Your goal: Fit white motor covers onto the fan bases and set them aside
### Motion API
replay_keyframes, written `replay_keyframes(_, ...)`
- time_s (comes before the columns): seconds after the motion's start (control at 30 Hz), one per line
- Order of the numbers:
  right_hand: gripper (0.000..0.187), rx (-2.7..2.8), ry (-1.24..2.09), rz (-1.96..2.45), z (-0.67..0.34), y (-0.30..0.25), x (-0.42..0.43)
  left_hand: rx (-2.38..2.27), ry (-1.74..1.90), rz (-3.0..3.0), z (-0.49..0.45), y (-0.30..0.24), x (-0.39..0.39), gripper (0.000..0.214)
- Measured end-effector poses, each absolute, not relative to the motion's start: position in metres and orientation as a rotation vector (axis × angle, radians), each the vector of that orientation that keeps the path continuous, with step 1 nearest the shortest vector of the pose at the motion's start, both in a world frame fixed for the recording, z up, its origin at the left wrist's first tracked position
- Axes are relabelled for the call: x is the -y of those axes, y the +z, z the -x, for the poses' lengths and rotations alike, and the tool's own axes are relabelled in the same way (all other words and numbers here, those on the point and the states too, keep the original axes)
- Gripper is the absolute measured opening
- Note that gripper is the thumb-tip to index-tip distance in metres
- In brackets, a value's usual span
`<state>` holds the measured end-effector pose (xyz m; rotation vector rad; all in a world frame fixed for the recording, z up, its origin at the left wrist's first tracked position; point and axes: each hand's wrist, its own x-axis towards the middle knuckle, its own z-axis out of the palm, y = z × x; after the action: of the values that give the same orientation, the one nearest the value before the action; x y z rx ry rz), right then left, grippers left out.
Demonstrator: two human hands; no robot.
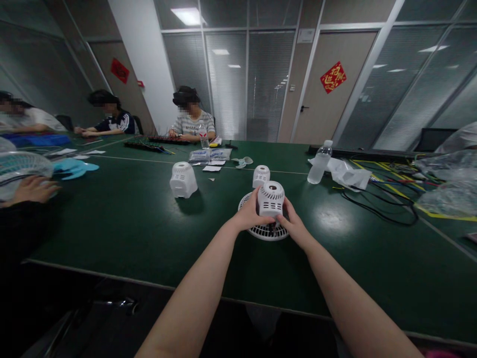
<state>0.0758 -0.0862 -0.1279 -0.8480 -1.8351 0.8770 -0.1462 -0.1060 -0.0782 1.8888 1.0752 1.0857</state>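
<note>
A white fan motor housing stands on a round white fan grille that lies flat on the green table. My left hand is wrapped round the housing's left side. My right hand grips its right side, fingers closed against it. Both hands hold it from either side, near the table's middle. A second small white housing stands just behind it. A larger white housing stands farther left, apart from my hands.
A clear water bottle and crumpled white plastic sit at right, with cables and bags beyond. Small plastic packets lie behind. Three people sit along the far left side; another person's hand rests on a fan grille at left.
</note>
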Motion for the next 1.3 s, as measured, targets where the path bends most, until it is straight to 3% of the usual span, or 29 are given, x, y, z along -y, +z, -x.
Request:
replay_keyframes(0.2, 0.08, 1.845, 0.89, 0.846, -0.077, -0.126, 0.088, -1.105, 1.067, -1.89, 0.146, -0.077, 0.106, 0.127)
replay_keyframes(0.43, 0.088, 1.86, 0.819, 0.876, -0.074, -0.121, 0.094, -1.066, 1.05, -1.877, 0.149, -0.075, 0.106, 0.131)
replay_keyframes(0.67, 0.093, 1.879, 0.821, 0.903, -0.074, -0.117, 0.095, -0.982, 0.926, -1.739, 0.165, -0.07, 0.114, 0.113)
replay_keyframes(0.93, 0.098, 1.915, 0.818, 0.888, -0.075, -0.11, 0.096, -1.015, 0.947, -1.807, 0.165, -0.075, 0.107, 0.114)
replay_keyframes(1.3, 0.093, 1.96, 0.733, 1.005, -0.082, -0.115, 0.091, -0.977, 0.947, -1.79, 0.164, -0.075, 0.108, 0.115)
